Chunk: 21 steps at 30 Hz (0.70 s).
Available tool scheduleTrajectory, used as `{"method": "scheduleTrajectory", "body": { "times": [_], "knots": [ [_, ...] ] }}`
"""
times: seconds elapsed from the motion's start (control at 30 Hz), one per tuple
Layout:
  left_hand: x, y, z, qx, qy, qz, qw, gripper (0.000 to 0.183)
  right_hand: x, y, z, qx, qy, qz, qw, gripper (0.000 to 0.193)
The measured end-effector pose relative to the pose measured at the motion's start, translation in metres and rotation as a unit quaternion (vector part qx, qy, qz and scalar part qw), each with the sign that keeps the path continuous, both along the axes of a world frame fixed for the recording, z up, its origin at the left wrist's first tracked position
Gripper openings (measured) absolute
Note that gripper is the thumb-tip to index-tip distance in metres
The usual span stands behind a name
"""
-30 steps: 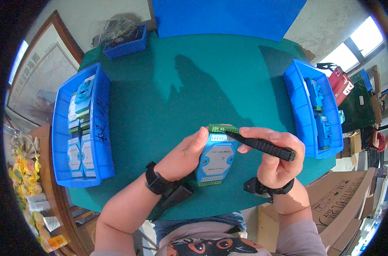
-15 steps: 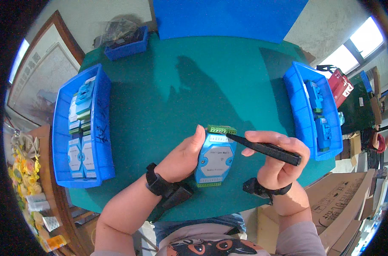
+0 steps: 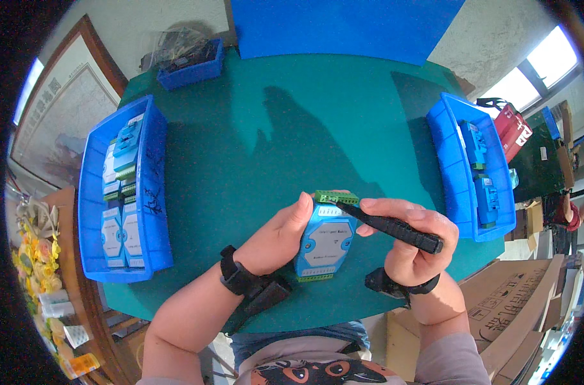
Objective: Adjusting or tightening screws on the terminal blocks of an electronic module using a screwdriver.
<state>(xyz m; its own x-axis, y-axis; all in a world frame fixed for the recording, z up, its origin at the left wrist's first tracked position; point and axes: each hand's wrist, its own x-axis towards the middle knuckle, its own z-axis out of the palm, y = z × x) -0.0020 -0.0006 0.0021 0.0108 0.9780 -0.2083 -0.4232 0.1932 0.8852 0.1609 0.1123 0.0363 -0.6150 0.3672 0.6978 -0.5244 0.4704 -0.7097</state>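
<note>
The module (image 3: 324, 244) is gripped by the left hand (image 3: 276, 235), the tool (image 3: 398, 229) pinched by the right hand (image 3: 412, 262). Gentle pressure is advised at the far terminal (image 3: 337, 196).

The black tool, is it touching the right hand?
Touching. The head view shows the black tool gripped in the right hand, fingers along its upper side and thumb below.

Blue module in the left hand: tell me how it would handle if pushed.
The blue module looks like hard plastic, so it should stay stiff in the left hand. Its flat, angular shape suggests sliding rather than rolling. The green terminal strip jutting from its far end might catch on things.
</note>
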Motion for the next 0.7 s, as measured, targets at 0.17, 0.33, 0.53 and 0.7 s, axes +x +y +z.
{"method": "scheduleTrajectory", "body": {
  "times": [0.17,0.33,0.53,0.7],
  "knots": [
    [-0.0008,-0.0002,0.0008,-0.010,0.019,-0.002,1.000,0.074,-0.0018,0.0031,0.0005,0.062,-0.020,-0.015,0.998,0.033],
    [-0.0004,0.0005,0.0016,-0.009,0.023,-0.008,1.000,0.075,-0.0014,0.0025,0.0021,0.050,-0.017,-0.022,0.998,0.036],
    [-0.0009,0.0000,0.0025,0.010,0.054,0.000,0.999,0.075,-0.0020,-0.0012,0.0037,0.036,-0.021,-0.035,0.999,0.035],
    [-0.0004,0.0005,0.0086,0.001,0.059,0.000,0.998,0.074,-0.0016,-0.0021,0.0035,0.030,-0.018,-0.044,0.998,0.031]
  ]
}}
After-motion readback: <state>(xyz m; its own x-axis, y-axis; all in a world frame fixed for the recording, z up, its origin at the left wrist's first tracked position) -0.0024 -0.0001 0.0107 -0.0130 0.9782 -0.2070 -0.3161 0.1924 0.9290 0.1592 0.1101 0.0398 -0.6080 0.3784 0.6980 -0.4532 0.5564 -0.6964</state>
